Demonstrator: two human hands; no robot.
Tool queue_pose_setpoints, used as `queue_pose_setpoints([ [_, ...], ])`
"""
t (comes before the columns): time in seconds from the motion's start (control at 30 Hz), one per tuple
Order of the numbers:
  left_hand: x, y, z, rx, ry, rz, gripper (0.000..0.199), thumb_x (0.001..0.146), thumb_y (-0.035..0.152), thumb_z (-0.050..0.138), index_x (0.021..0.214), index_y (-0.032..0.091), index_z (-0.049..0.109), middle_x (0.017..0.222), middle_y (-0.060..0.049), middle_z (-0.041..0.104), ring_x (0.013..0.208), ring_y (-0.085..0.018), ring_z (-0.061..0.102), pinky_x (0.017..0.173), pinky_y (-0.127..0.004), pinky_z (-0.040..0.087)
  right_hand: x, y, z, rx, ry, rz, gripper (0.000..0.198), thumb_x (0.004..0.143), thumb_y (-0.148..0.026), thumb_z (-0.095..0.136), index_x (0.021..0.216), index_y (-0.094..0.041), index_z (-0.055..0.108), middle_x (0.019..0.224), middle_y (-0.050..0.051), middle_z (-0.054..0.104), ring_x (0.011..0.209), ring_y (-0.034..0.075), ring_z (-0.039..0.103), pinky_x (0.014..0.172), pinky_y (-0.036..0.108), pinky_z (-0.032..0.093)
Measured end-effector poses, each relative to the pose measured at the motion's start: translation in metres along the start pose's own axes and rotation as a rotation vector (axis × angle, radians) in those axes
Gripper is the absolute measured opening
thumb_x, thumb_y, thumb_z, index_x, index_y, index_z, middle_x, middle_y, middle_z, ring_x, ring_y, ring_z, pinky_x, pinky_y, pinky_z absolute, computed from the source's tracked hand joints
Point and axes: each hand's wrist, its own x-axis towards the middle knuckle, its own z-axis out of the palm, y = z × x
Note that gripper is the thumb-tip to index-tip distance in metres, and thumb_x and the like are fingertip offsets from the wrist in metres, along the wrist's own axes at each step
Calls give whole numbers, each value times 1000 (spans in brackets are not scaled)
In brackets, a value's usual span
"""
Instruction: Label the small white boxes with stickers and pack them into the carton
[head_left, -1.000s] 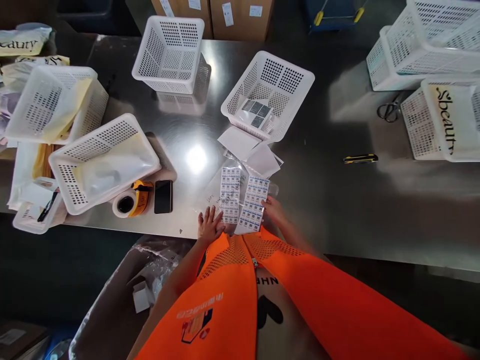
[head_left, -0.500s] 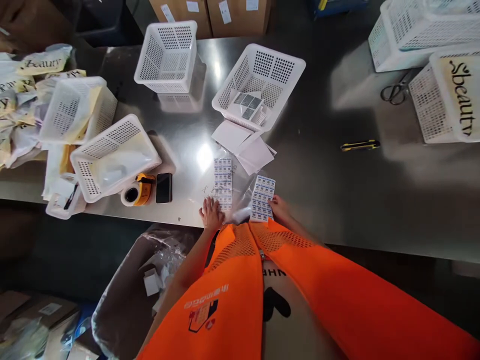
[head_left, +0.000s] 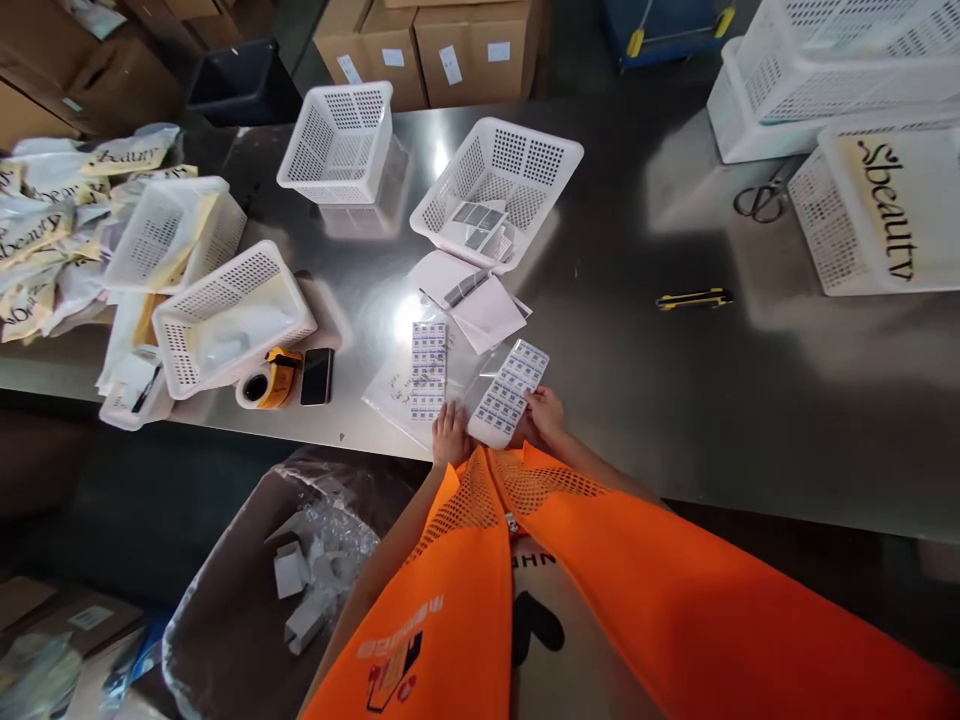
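Note:
My right hand (head_left: 545, 410) pinches the right edge of a white sheet of small printed labels (head_left: 511, 392), which is tilted over the table's near edge. My left hand (head_left: 450, 436) rests with its fingers stretched forward at the lower right corner of a second label sheet (head_left: 429, 370). Around that sheet lies a clear plastic bag (head_left: 391, 395) with handwriting on it. Just beyond the sheets, loose white papers (head_left: 491, 312) overlap below a white perforated basket (head_left: 540, 190) that holds printed cards (head_left: 480, 222).
Left on the metal table (head_left: 615, 400) are a phone (head_left: 317, 377), a tape dispenser (head_left: 280, 378) and several white baskets (head_left: 232, 320). A yellow-black cutter (head_left: 694, 299) and scissors (head_left: 761, 203) lie right. Below, a lined bin (head_left: 225, 610) holds scraps.
My left hand has slid right, off the bagged sheet's lower middle to its corner. The label sheet in my right hand has tilted clockwise. The whole view has shifted slightly.

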Motion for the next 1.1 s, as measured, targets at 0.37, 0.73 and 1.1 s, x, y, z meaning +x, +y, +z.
queue_pose_setpoints([
  [0.37,14,49,8,103,-212,426,55,98,15,40,149,30,49,156,-7,45,149,-31,33,115,-51,35,7,4,-59,-502,197,-307,71,95,-31,51,158,-9,27,152,19,32,140,25,37,118,42,36],
  [0.73,18,73,8,193,-305,544,58,98,17,41,153,35,42,163,-7,31,150,-45,21,104,-79,32,-11,31,-58,-900,-101,-626,53,103,-28,32,154,-25,41,157,7,29,149,25,20,119,50,25],
  [1.1,17,72,0,172,-324,556,54,100,24,44,154,32,41,156,-14,42,149,-48,22,104,-81,28,-38,35,-85,-1026,-160,-599,49,104,-29,30,147,-20,53,122,13,56,110,17,48,100,28,35],
])
